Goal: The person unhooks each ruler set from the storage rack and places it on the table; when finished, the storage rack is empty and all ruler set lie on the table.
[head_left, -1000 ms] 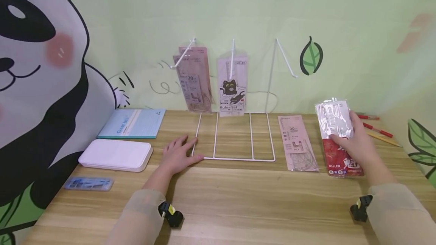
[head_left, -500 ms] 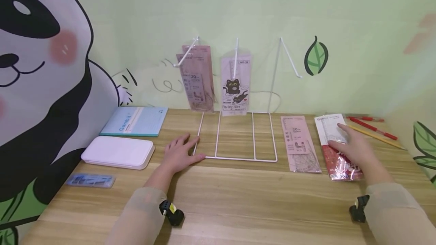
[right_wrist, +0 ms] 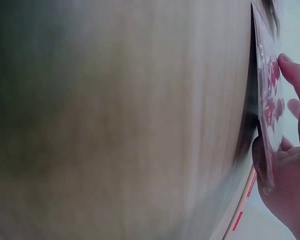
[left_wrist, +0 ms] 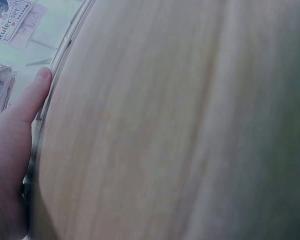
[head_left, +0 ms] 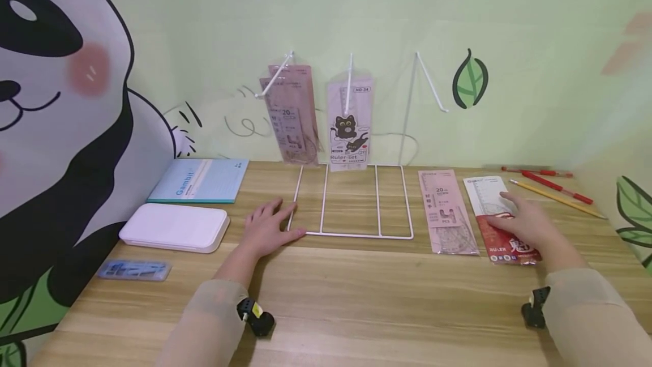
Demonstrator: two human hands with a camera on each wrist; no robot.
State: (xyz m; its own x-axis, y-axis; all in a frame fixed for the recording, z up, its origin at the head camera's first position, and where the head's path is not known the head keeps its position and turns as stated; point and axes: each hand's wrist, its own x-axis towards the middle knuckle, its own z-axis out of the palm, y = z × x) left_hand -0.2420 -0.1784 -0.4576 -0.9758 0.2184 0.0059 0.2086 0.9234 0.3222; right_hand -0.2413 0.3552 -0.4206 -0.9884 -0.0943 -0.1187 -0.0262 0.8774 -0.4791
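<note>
Right hand (head_left: 527, 225) flat on red pack (head_left: 501, 221), fingers relaxed, no grip; slick pack may skid. Left hand (head_left: 267, 230) spread, steadies rack (head_left: 351, 201); may tip.

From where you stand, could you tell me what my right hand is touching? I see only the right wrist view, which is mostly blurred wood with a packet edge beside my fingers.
Observer: Your right hand rests on a red and white ruler set packet lying flat on the table.
Operator: Thank you. Is anything lying beside that packet?
Observer: Yes, a pink ruler set packet lies just to its left.
Operator: And where is my left hand, please?
Observer: Your left hand lies flat on the table, touching the front left corner of the white wire display rack.
</note>
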